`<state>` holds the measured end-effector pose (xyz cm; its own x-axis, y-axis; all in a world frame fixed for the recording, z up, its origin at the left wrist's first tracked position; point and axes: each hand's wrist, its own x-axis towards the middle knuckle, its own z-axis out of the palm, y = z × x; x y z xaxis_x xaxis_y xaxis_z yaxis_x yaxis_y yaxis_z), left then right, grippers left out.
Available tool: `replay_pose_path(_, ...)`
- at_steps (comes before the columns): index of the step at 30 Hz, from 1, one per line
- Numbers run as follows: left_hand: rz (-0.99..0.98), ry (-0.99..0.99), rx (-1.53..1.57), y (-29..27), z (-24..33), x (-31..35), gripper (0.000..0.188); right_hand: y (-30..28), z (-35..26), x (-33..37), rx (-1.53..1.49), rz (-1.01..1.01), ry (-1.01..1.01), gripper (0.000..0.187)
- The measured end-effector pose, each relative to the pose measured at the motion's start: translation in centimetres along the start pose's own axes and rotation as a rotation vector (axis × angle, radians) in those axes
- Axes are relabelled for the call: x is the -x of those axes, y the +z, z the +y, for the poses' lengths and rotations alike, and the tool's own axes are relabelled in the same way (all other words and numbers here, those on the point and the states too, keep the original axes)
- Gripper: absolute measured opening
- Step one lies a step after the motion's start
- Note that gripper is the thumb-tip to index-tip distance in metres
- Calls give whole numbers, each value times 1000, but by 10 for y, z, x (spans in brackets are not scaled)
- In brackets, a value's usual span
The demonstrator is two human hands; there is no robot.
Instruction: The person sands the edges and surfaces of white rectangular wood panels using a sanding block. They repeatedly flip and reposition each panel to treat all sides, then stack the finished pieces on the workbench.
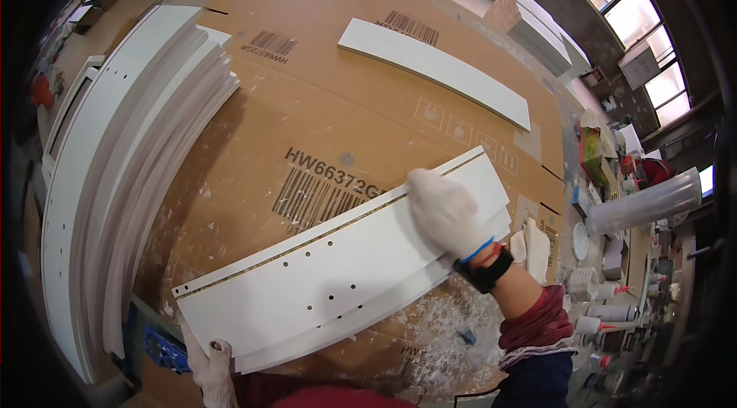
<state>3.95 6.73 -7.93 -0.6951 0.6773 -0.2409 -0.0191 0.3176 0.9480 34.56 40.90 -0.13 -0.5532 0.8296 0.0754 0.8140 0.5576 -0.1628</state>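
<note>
Wide desk [570, 132] under cardboard [284, 109], perhaps against scratches; at left, stack of white boards [88, 178], likely for easy reach; at centre, grooved white board [368, 251] aslant, probably angled for two-handed holding; beyond, lone white board [437, 70]; on the grooved one's right end, gloved right hand [445, 208], curled, seemingly steadying; well apart, at its near left corner, left hand [209, 373]; clamped or not, can't tell for either
</note>
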Motion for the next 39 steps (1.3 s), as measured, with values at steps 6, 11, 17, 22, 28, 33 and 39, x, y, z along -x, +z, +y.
replay_pose_path(6,24,-65,-138,11,42,4,84,10,-123,17,-273,-165,-392,12)
replay_pose_path(11,-137,235,-250,-17,26,9,82,-8,-1,6,75,77,206,20)
replay_pose_path(17,-179,508,-336,-22,2,7,95,7,-94,2,165,-55,196,19)
replay_pose_path(22,-308,276,-200,-24,14,1,98,37,-208,2,327,-26,-326,6)
replay_pose_path(28,-234,317,-347,-19,16,3,98,56,-337,18,-89,-231,-463,10)
replay_pose_path(33,-156,448,-330,-14,-2,0,96,50,-350,16,-181,-298,-544,18)
replay_pose_path(39,-85,456,-290,-8,-5,6,101,38,-296,4,33,-234,-120,22)
